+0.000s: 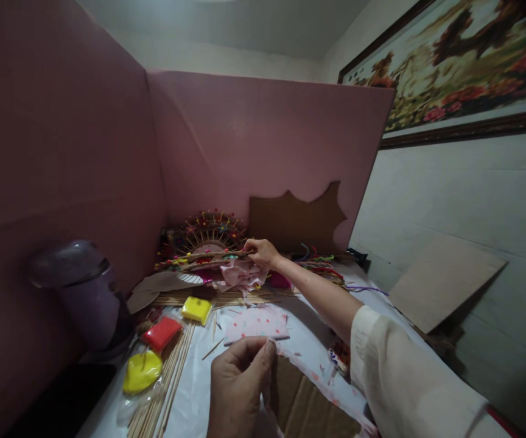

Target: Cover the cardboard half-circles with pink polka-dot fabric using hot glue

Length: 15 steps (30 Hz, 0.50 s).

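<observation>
At your left grip (241, 384), you pinch likely fragile paper (315, 378), best held against stiff cardboard (311, 404); your right grip (263, 253) pinches twine (232, 252).

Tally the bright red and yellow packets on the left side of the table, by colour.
Yellow packets: 2
Red packet: 1
Total: 3

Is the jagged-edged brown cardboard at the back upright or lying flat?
Upright: the cardboard stands against the pink panel, jagged edge on top.
</observation>
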{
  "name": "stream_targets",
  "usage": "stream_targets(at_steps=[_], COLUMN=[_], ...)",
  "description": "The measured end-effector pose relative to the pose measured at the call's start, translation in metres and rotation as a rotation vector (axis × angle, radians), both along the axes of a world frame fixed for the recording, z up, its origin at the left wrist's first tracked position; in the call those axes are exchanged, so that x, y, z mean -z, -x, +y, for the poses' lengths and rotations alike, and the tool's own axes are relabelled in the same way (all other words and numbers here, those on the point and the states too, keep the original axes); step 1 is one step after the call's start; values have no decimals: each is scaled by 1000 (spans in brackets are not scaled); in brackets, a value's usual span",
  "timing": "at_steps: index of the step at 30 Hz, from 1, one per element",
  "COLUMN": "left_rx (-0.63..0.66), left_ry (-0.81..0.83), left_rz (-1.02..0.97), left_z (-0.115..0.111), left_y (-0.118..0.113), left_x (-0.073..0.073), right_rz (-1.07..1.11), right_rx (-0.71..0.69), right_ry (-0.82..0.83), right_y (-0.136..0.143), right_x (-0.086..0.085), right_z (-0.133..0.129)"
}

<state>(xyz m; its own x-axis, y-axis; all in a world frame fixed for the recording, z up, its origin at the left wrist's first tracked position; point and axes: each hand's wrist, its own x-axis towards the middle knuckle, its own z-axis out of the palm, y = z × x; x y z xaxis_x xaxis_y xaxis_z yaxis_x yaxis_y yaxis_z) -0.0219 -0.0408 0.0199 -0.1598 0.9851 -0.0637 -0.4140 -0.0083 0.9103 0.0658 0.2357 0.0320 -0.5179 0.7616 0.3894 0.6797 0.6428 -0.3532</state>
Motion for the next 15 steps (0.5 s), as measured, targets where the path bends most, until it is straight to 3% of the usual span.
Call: stream_targets(at_steps=[7, 15], left_rx=[-16, -55], left_ry=[6, 14], left_rz=[-22, -179], left_z=[-1, -1], left_y=[-2, -8], left_x=[-1, -8], right_rz=[76, 324], right_rx=[30, 57], right_ry=[67, 186], right_y=[4, 37], right_x=[-7, -22], right_z=[8, 55])
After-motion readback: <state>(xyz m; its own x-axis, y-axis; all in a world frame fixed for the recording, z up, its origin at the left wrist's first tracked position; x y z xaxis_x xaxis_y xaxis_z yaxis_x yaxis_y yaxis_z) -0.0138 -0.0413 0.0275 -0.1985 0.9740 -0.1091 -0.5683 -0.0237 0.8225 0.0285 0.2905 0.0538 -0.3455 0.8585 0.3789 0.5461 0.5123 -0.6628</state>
